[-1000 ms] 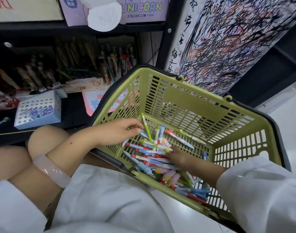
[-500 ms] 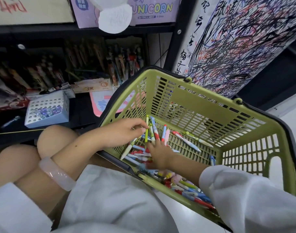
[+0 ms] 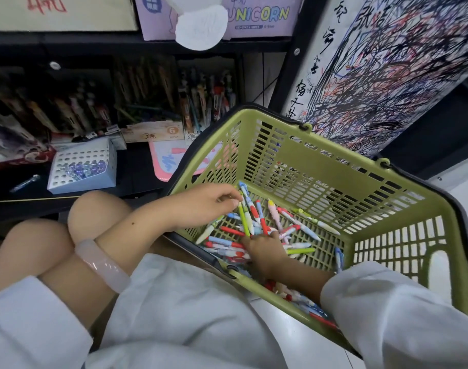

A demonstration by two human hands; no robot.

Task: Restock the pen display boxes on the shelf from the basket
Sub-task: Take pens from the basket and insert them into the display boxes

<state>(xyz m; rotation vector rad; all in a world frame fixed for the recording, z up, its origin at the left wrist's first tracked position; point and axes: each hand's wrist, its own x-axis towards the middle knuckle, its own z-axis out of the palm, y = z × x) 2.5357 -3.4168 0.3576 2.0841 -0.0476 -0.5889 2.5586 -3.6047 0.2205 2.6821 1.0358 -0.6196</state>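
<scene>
Inside the green basket [image 3: 320, 145], the left hand [image 3: 203, 206] pinches a bunch of pens [image 3: 247, 211]. The right hand [image 3: 264, 249] rests, fingers curled, on the loose pens [image 3: 299, 227] near its front wall; whether it grips any is unclear.

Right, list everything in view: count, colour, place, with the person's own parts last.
olive-green slotted plastic basket: one, on the floor beside the black shelf.
loose multicoloured pens: many, too jumbled to count, on the basket floor.
white perforated display box: one, holds blue-purple pen tops, on the lower shelf.
dim brown display boxes of pens: several, at the back of the shelf.
lilac UNICORN carton: one, on the upper shelf.
scribbled white test board: one, right of the shelf.
pale pink bangle: one, on the left wrist.
left hand: pinches several pens.
right hand: among the pens, grip unclear.
</scene>
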